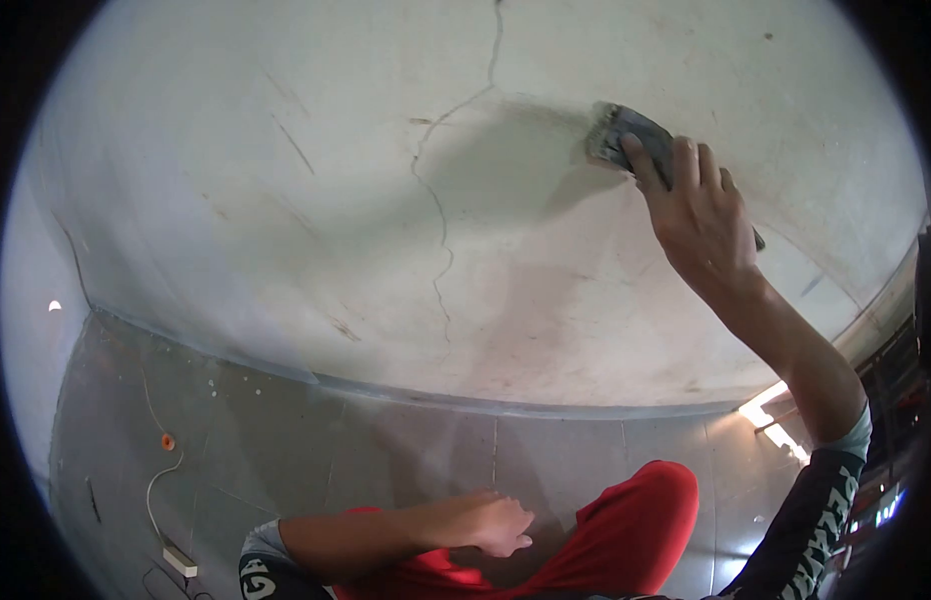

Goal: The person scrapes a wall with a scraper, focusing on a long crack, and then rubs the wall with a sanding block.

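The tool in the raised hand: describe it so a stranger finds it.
On the white wall, look right of the long crack's top. There the right hand presses a flat grey tool, the only dark object on the pale surface.

1. The right sleeve (824, 520) is showing white block lettering running along the arm, too warped and cut off to read.
2. The left sleeve (258, 578) is showing white marks, likewise unreadable.
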The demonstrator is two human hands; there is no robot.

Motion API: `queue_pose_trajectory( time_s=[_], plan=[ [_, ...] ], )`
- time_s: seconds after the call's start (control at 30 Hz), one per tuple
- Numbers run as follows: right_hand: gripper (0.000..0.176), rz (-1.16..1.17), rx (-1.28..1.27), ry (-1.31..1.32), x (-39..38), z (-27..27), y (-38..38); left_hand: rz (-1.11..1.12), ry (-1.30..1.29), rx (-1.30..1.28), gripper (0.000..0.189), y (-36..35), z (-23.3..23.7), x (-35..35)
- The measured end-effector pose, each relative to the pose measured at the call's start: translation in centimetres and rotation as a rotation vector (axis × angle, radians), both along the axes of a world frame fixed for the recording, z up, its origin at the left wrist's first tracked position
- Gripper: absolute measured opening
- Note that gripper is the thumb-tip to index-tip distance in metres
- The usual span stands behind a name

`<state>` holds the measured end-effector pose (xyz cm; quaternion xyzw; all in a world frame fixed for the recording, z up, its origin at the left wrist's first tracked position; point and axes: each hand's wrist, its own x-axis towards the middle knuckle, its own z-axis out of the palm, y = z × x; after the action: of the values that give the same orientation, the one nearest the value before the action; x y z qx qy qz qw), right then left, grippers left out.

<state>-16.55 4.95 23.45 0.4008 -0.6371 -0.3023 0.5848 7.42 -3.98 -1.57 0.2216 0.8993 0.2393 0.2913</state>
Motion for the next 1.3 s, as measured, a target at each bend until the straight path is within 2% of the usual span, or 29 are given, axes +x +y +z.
queue_pose_trajectory(
  time_s=[0.03,0.1,0.2,0.33,0.4,0.5,0.57,0.63,0.7,0.77,0.87,0.93,1.07,1.13,1.23,1.3],
  plan=[
    [0.052,-0.013,0.000,-0.009,-0.2,-0.1,0.3,-0.013,-0.009,0.000,0.041,0.4,0.2,-0.3],
    [0.052,0.122,-0.003,-0.048,-1.2,0.3,0.4,-0.031,-0.126,0.007,0.042,1.0,0.9,-1.0],
    [0.054,0.229,-0.002,-0.021,-2.5,0.6,0.7,-0.033,-0.090,0.031,0.042,2.2,0.9,-1.3],
    [0.057,0.217,0.010,-0.053,-3.4,0.2,1.8,-0.016,-0.150,-0.030,0.041,2.8,1.8,-1.7],
    [0.058,0.249,0.009,-0.098,-4.0,0.0,1.7,-0.049,0.007,0.009,0.046,1.9,1.7,-1.5],
    [0.054,0.418,-0.004,0.013,-4.2,0.2,-2.6,-0.010,-0.040,-0.075,0.045,1.8,1.2,-1.9],
    [0.048,0.552,-0.071,0.062,-1.8,0.9,-7.1,0.012,-0.049,-0.063,0.041,1.9,-2.0,-2.0],
    [0.047,0.477,-0.073,0.023,0.4,1.3,-10.2,0.034,-0.057,-0.029,0.038,2.2,-3.8,-2.1],
    [0.045,0.403,-0.081,-0.004,0.7,1.3,-10.2,0.050,-0.049,0.016,0.038,1.6,-4.2,-2.0],
    [0.044,0.561,-0.065,0.035,-1.7,1.1,-6.8,0.040,-0.048,0.029,0.039,1.5,-2.8,-1.4],
    [0.043,0.436,-0.069,-0.131,-3.7,-0.5,-0.8,-0.018,-0.095,0.041,0.043,0.6,0.0,-1.1],
    [0.043,0.335,-0.023,-0.215,-3.3,-0.3,1.2,-0.067,-0.143,0.030,0.047,0.0,0.0,-0.9],
    [0.045,0.425,-0.002,-0.173,-1.6,0.7,-5.3,-0.021,-0.080,-0.031,0.046,-0.7,-0.7,-1.5],
    [0.047,0.590,-0.022,0.185,-0.4,1.6,-10.4,-0.003,-0.077,-0.032,0.046,-0.8,-1.1,-1.9],
    [0.048,0.565,-0.017,0.056,1.6,1.8,-12.2,-0.009,-0.117,-0.090,0.046,-0.7,-1.7,-1.9],
    [0.048,0.536,-0.008,-0.028,1.5,1.6,-9.4,0.050,0.008,0.039,0.036,-0.6,-2.3,-0.9]
  ],
)
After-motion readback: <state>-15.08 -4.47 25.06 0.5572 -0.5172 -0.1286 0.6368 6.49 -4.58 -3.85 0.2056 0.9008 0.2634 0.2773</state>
